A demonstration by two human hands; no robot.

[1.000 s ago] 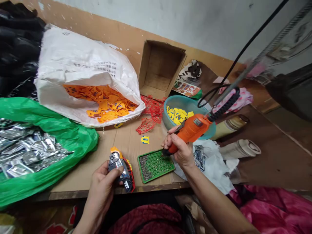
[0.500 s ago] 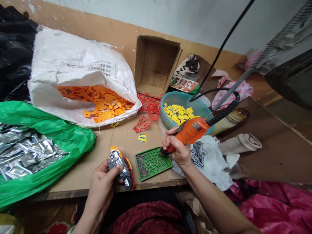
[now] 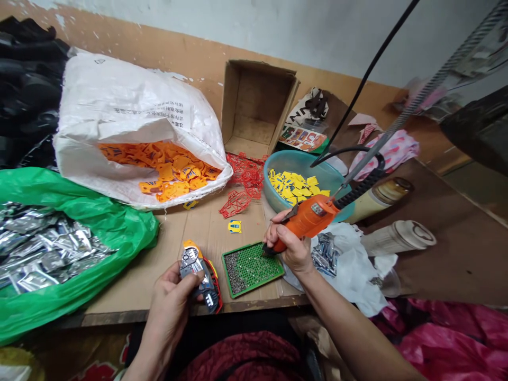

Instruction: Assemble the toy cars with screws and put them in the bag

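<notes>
Between the thumb and fingers of my left hand (image 3: 172, 293) is a toy car body (image 3: 204, 283) in grey, orange and red, held near the table's front edge. My right hand (image 3: 291, 241) is wrapped round an orange electric screwdriver (image 3: 309, 219), tilted with its dark nose down over a green tray (image 3: 254, 290). Small screws (image 3: 237, 272) lie heaped in the tray's left part, and others sit scattered in its grid of holes. Whether the screwdriver's tip touches a screw cannot be made out. Just behind the tray lies a yellow and blue car-shaped piece (image 3: 234, 226).
A white sack (image 3: 138, 100) of orange parts and a green bag (image 3: 135, 241) of silvery pieces stand left. Red plastic frames (image 3: 248, 177) lie behind. A teal basin (image 3: 273, 193) holds yellow pieces. Right are a bottle (image 3: 400, 238) and white plastic bag (image 3: 357, 270); a cardboard box (image 3: 254, 106) stands behind.
The whole view has shifted slightly, so everything sits a little further right and lower. Both hands keep their holds, and the screwdriver stays over the tray.
</notes>
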